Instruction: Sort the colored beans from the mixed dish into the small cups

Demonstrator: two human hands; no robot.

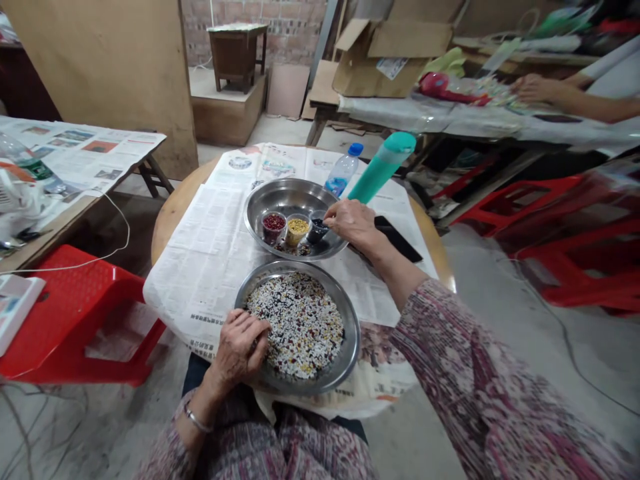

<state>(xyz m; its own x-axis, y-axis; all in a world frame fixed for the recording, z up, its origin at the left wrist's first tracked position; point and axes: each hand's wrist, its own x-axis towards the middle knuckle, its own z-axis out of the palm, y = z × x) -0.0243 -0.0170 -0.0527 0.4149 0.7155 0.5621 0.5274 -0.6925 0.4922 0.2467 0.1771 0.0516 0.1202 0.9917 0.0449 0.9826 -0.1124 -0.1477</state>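
Note:
A metal bowl (354,333) nearest me holds a mix of white grains (300,323) with black, red and yellow bits among them. Over its left rim lies my left hand (243,345), fingers curled together; whatever they pinch, if anything, is hidden. Behind it stands a second metal bowl (280,193) with three clear cups: one of red beans (273,223), one of yellow grains (298,227) and one of black beans (317,230). My right hand (353,221) is at the black cup, fingertips pressed together at its rim; their contents are too small to make out.
Newspaper (195,247) covers the round table. A blue-capped bottle (343,172), a green tube-shaped container (383,167) and a dark flat object (399,240) lie beyond my right hand. A red stool (75,313) stands left. Another person's hands (537,90) work at the right-hand table.

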